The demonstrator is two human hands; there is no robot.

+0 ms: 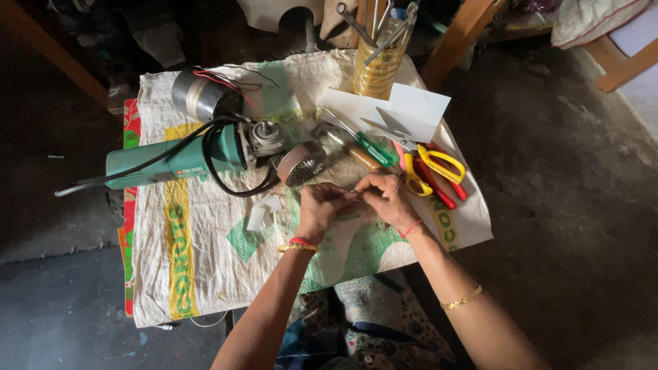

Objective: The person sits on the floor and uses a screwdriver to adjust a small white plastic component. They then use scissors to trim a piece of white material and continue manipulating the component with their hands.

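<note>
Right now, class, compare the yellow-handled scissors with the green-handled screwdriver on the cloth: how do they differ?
The scissors have yellow loop handles; the screwdriver has one straight green handle. The scissors carry two flat blades that rest on white card, while the screwdriver has a single thin metal shaft. The scissors lie nearer the cloth's right edge than the screwdriver. Both lie flat, untouched by the hands.
</note>
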